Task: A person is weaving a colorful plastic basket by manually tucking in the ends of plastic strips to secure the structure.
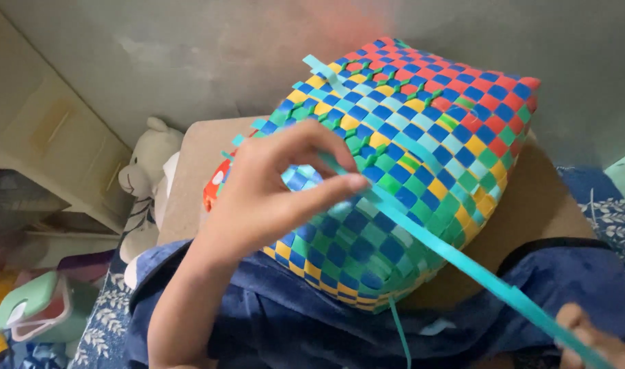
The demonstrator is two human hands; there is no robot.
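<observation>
A woven basket [422, 157] of blue, green, yellow, red and teal plastic strips lies tilted on my lap. My left hand [271, 195] rests on its near left side, thumb and fingers pinching a long teal strip [456, 260] where it meets the weave. The strip runs down to the lower right, where my right hand [592, 342] grips its far end at the frame's corner; only part of that hand shows. A short teal strip end [322, 70] sticks up from the basket's top edge.
A brown board or cushion [531, 205] lies under the basket on a blue cloth [292, 321]. A white soft toy [148, 178] sits at the left beside cream shelving [46, 137]. A mint green and pink container [35, 307] stands at the lower left. A grey wall is behind.
</observation>
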